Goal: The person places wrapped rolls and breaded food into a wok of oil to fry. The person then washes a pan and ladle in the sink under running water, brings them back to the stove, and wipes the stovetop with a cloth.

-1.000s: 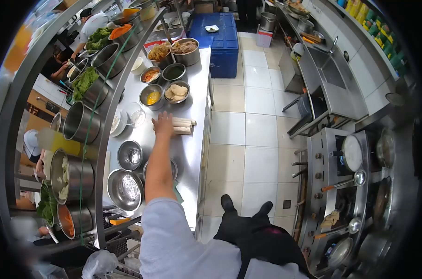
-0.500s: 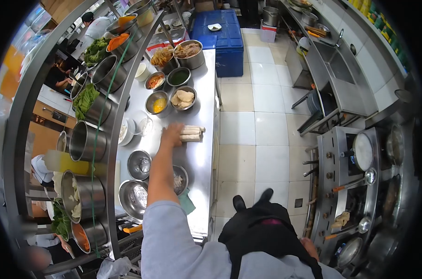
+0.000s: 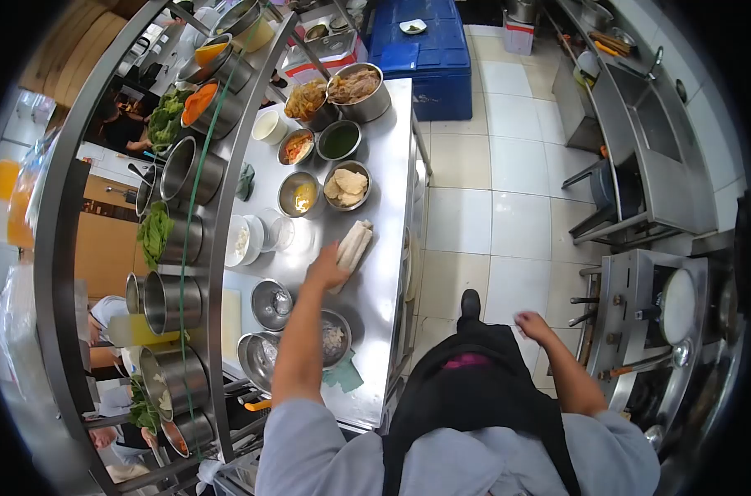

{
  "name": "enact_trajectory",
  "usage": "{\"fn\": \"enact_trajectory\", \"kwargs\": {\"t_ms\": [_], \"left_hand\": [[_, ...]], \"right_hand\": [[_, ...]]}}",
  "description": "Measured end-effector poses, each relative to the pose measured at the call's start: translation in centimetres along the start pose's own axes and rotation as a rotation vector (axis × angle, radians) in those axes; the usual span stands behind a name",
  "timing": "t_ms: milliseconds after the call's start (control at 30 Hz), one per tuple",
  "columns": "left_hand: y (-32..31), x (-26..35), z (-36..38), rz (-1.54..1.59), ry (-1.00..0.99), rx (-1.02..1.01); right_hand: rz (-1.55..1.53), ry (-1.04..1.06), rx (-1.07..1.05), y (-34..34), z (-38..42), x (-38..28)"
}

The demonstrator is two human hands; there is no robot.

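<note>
My left hand [image 3: 327, 269] is closed on the lower end of several long white rolls [image 3: 356, 245], which lie slantwise on the steel table [image 3: 375, 322]. The exact grip is partly hidden by the hand. Beyond the rolls stand a bowl of pale, flat pieces [image 3: 346, 187] and a bowl of yellow liquid [image 3: 301, 195]. Nearer my left forearm are a bowl with white bits [image 3: 334, 337] and a steel bowl [image 3: 271, 303]. My right hand [image 3: 533, 326] hangs over the floor on the right, loosely open, with nothing visible in it.
A metal rack [image 3: 227, 223] with pots of vegetables runs along the left. A green cloth [image 3: 342, 376] lies at the table's near edge. The stove [image 3: 619, 306] stands on the right, a blue chest [image 3: 429, 83] at the back. People work beyond the rack.
The rolls have turned from lying crosswise to slanting, with my left hand at their lower end. My right hand has come up and forward. The camera view has shifted.
</note>
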State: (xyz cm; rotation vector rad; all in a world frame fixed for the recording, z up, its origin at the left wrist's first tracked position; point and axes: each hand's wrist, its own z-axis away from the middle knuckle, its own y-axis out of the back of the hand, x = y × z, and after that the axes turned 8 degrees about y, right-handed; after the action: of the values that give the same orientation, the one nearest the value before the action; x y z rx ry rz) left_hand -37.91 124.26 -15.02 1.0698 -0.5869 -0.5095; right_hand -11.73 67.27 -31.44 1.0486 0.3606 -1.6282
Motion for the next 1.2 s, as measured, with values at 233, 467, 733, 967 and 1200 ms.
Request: {"fn": "enact_trajectory", "kwargs": {"t_ms": [233, 467, 733, 967, 1200], "left_hand": [[0.6, 6.7, 3.4, -0.001, 0.207, 0.104], [-3.8, -5.2, -1.0, 0.422, 0.073, 0.028], [0.3, 3.7, 4.3, 0.046, 0.145, 0.363], [-1.0, 3.3, 3.7, 0.309, 0.036, 0.268], [-0.9, 7.5, 6.7, 0.622, 0.103, 0.231]], "right_hand": [[-0.016, 0.336, -0.314, -7.5, -13.4, -24.9], [-0.300, 0.179, -0.440, -17.3, -16.7, -33.3], [-0.599, -0.046, -0.292, -23.3, -16.8, -35.3], [-0.632, -0.005, -0.131, -23.4, -16.1, -36.8], [-0.718, 0.169, -0.093, -24.3, -15.9, -38.0]]}}
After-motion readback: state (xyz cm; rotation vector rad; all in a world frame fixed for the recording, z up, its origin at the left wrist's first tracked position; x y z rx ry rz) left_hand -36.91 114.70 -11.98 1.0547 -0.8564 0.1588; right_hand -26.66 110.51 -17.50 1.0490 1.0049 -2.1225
